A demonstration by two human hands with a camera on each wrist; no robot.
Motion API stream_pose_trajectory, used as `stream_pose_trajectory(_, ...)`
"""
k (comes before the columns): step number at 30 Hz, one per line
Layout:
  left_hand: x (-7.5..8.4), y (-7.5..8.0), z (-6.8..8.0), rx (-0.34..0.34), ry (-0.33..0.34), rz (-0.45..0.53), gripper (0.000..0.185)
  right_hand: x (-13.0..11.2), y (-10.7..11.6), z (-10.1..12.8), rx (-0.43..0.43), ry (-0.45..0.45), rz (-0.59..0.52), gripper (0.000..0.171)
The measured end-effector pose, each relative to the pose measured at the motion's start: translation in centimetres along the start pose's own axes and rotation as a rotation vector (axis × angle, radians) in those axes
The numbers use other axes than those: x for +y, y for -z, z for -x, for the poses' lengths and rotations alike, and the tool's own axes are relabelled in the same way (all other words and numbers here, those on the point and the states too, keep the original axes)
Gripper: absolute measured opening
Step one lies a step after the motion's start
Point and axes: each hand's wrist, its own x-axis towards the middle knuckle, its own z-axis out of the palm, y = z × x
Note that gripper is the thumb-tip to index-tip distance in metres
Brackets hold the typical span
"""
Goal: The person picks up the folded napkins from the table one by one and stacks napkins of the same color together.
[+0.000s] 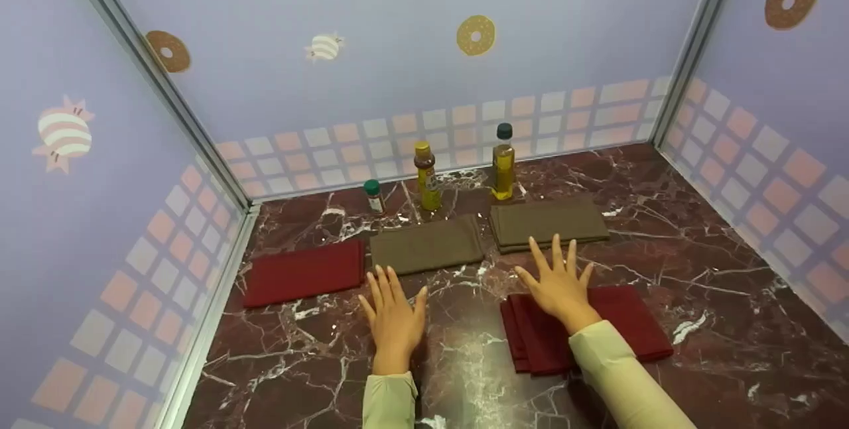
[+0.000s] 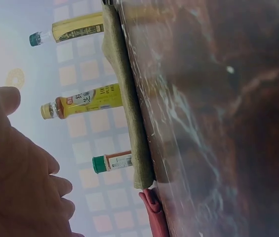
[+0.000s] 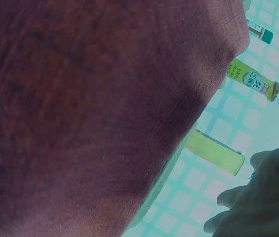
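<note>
Both hands are laid out flat with the fingers straight and spread, nothing being gripped. The right hand [image 1: 560,283] is held over the far edge of a folded dark red cloth [image 1: 630,323] at the near right of the worktop [image 1: 696,230]; whether the palm presses on it or hovers just above cannot be told. The left hand [image 1: 394,313] is set on or just over bare marble, just near of a folded olive cloth [image 1: 426,245], with a second red cloth [image 1: 304,273] to the far left of it. A thicker stack of olive cloths [image 1: 549,222] is placed beyond the right hand. The cloths are laid flat and apart from one another, so that each can be reached singly. Along the far wall three containers are stood upright, clear of the cloths: a small green-capped jar [image 1: 374,195], a yellow-capped bottle [image 1: 426,175] and a dark-capped oil bottle [image 1: 503,161].
</note>
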Motion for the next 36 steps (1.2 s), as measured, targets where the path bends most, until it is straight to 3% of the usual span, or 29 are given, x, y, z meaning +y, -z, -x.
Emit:
stream_pose_trajectory(14,1.1,-0.5,0.0,-0.023,-0.005,0.010,0.079,0.7,0.6,0.3,0.003,-0.026,-0.009,0.069)
stream_pose_trajectory(21,3.2,-1.5,0.6,-0.076,-0.025,0.032,0.082,2.7,1.4,1.8,-0.088,-0.161,-0.082,0.074)
stream_pose_trajectory(24,4.8,-2.3,0.9,-0.136,-0.074,0.030,0.085,4.3,2.2,2.7,-0.127,-0.234,-0.094,0.078)
stream_pose_trajectory(32,9.3,-4.2,1.3,-0.340,-0.280,0.028,0.085,8.4,4.1,5.4,-0.215,-0.375,-0.105,0.086)
stream_pose_trajectory(36,10.8,-5.0,1.5,-0.398,-0.323,-0.011,0.085,9.6,4.5,7.0,-0.228,-0.411,-0.090,0.086)
